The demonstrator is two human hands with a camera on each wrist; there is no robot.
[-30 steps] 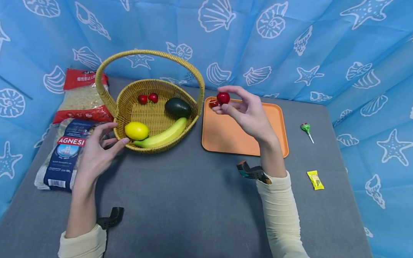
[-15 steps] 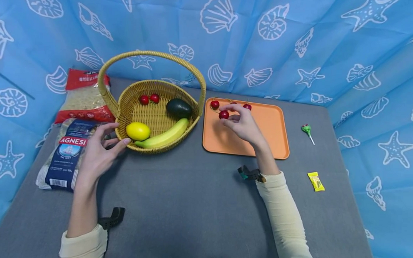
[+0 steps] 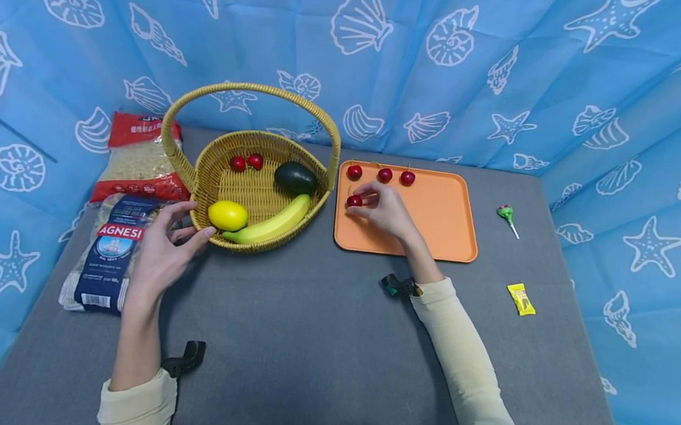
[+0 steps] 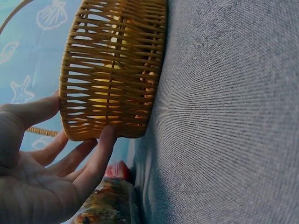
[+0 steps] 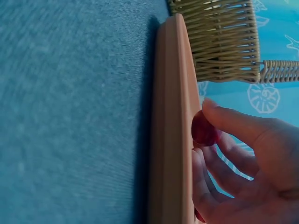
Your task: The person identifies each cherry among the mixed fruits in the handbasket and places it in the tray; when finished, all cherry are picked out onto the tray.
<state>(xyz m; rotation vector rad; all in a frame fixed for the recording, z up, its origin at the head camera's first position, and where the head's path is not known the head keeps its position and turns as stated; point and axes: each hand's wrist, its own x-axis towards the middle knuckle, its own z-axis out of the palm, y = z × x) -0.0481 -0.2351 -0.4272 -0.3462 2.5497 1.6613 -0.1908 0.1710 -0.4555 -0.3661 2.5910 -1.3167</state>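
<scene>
The right hand (image 3: pixel 383 209) pinches one cherry (image 3: pixel 354 201) between thumb and fingers at the orange tray's (image 3: pixel 442 226) basket side. The left hand (image 3: pixel 162 249) — fingers spread, loosely bent — touches the outside of the wicker basket (image 3: pixel 244 195). Three more cherries (image 3: pixel 384 175) line the tray's far edge; the basket holds two red fruits (image 3: pixel 255 161), one lemon (image 3: pixel 228 215), one avocado (image 3: pixel 295 178), one banana (image 3: pixel 274 223).
</scene>
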